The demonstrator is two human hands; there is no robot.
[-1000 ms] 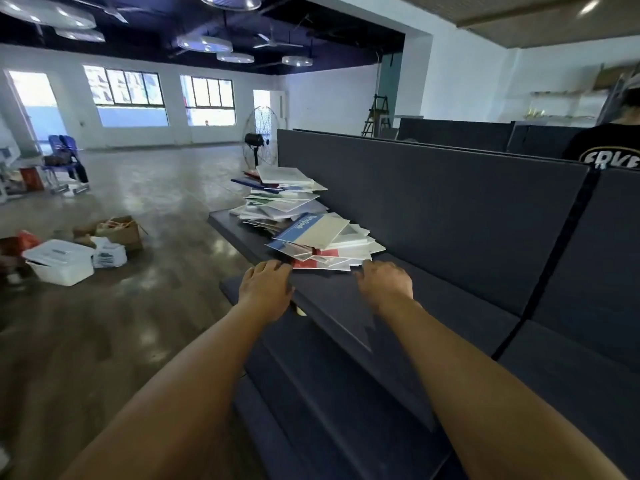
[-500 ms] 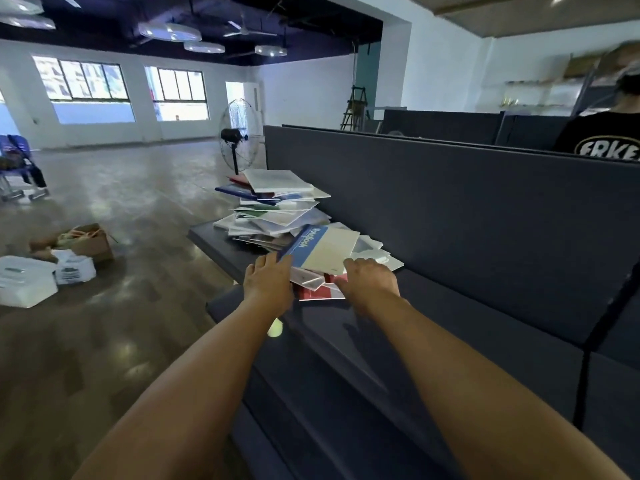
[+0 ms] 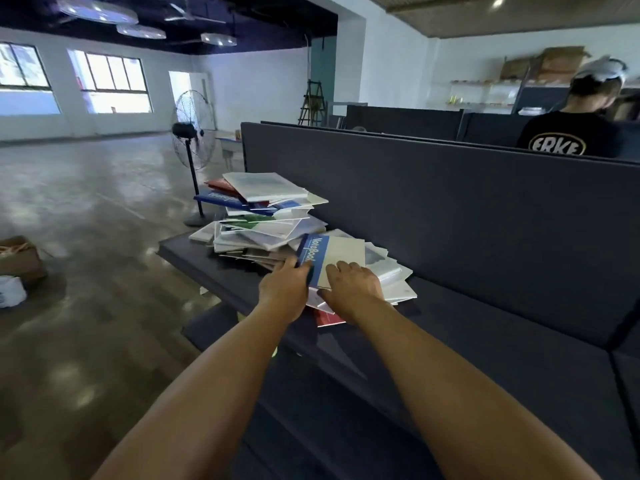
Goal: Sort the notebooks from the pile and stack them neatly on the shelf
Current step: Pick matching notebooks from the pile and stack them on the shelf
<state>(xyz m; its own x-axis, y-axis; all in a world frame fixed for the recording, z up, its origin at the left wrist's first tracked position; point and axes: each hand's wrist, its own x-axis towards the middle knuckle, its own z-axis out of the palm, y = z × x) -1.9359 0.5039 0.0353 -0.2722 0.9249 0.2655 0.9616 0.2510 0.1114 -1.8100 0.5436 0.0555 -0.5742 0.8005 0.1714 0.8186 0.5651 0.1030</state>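
Task judged at very start: nothing seen sorted or stacked neatly.

Pile point(image 3: 266, 220) of notebooks lies loose and askew on dark shelf point(image 3: 485, 327), centre of frame, against upright back panel.

Blue-spined notebook point(image 3: 332, 258), topmost at near end of pile, is being taken up by 2 hands.

Left hand point(image 3: 284, 289): spine edge gripped, fingers curled round it.

Right hand point(image 3: 353, 285): laid on cover's near edge, fingers bent; grip underneath cannot be told.

Left to do: whole pile to be sorted; clear shelf stretch at right-centre judged usable for stack.
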